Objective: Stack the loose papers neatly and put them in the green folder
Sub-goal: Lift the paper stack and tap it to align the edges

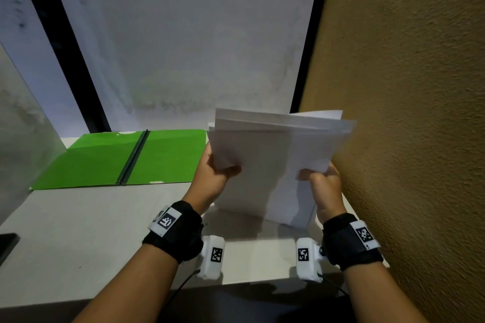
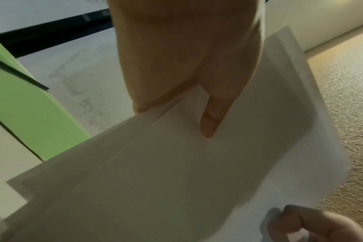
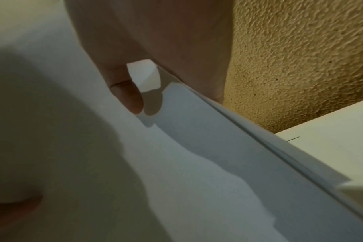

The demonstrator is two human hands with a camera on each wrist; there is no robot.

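Beside the open green folder [image 1: 115, 160], both hands grip uneven-edged papers [image 1: 273, 160].

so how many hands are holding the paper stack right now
2. The left hand grips the left edge of the paper stack, and the right hand pinches its right edge. The stack stands upright on the table, right of the open green folder.

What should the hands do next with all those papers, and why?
Probably tap the papers on the table to even them: the top edges sit uneven, both the left hand and the right hand grip the sides, and the green folder lies open.
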